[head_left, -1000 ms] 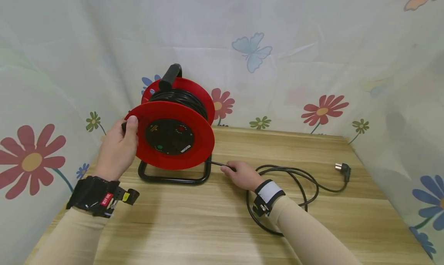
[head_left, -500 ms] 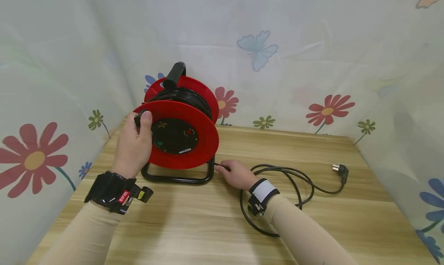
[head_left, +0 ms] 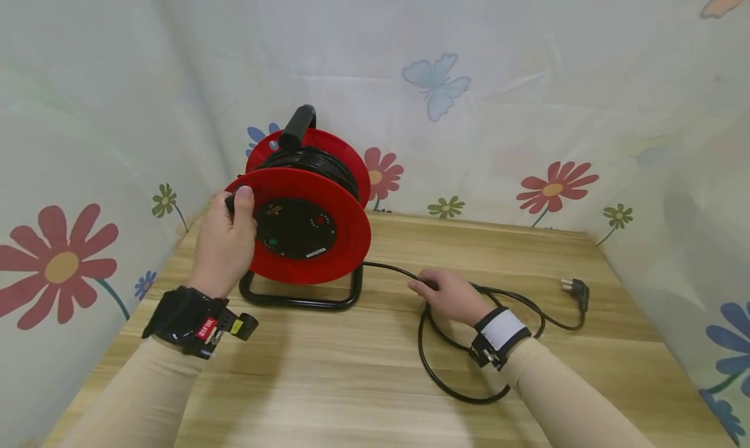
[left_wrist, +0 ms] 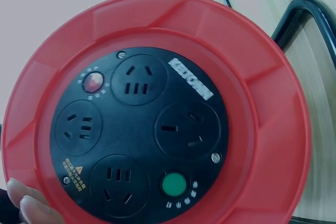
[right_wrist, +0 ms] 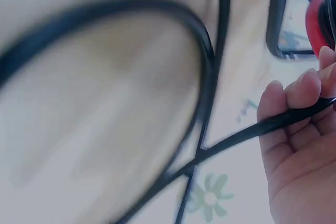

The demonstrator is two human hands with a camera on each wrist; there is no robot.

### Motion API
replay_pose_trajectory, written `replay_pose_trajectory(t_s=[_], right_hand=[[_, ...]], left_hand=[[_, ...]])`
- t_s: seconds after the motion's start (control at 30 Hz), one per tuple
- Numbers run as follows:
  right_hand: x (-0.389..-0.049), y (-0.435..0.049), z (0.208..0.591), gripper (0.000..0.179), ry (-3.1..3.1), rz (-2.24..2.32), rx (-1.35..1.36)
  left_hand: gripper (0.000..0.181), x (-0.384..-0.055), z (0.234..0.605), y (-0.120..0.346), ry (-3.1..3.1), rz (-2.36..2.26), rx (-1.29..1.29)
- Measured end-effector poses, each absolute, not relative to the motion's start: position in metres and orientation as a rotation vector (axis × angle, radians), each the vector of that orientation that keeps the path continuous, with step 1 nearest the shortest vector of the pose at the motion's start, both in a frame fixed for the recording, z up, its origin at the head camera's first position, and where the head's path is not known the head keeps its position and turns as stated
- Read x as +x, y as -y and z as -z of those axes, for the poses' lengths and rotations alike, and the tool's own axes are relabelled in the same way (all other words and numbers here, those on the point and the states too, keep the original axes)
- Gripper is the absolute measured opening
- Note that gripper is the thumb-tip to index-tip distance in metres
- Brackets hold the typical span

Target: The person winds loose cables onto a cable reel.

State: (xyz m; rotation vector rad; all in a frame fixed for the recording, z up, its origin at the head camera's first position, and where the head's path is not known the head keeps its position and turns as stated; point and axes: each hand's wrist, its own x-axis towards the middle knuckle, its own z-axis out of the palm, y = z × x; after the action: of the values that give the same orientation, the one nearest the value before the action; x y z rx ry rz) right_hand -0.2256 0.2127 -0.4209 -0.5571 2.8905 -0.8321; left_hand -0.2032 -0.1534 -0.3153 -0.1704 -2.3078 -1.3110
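Note:
A cable reel with red flanges (head_left: 348, 239) stands at the left of the table, black cable (head_left: 316, 161) wound between them. My left hand (head_left: 225, 246) grips a small black knob (head_left: 230, 202) at the left of its front flange, thumb on top. In the left wrist view, the black socket panel (left_wrist: 139, 135) fills the middle and fingertips (left_wrist: 39, 211) show at the lower left. My right hand (head_left: 451, 295) holds the loose cable (head_left: 389, 267) right of the reel. In the right wrist view, the cable (right_wrist: 273, 123) passes between curled fingers (right_wrist: 273, 103).
Loose cable loops (head_left: 436, 373) lie around and beneath the right wrist, ending in a black plug (head_left: 580, 294) at the right. The reel has a black tube stand (head_left: 301, 301) and a top handle (head_left: 297, 127). Printed curtains (head_left: 498, 122) enclose the wooden table (head_left: 340, 383).
My right hand moved left to the reel's stand, then back right along the cable, away from the reel. The front flange turned slightly clockwise with my left hand on its knob.

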Motion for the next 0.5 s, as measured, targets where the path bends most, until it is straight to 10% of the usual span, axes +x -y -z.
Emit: replay_pose_trajectory(t_s=[0.5], right_hand=[[-0.222,-0.328,0.421,0.028,-2.976,0.636,-0.277]], left_hand=[[0.054,-0.202,0.318,0.157,2.288,1.394,-0.039]])
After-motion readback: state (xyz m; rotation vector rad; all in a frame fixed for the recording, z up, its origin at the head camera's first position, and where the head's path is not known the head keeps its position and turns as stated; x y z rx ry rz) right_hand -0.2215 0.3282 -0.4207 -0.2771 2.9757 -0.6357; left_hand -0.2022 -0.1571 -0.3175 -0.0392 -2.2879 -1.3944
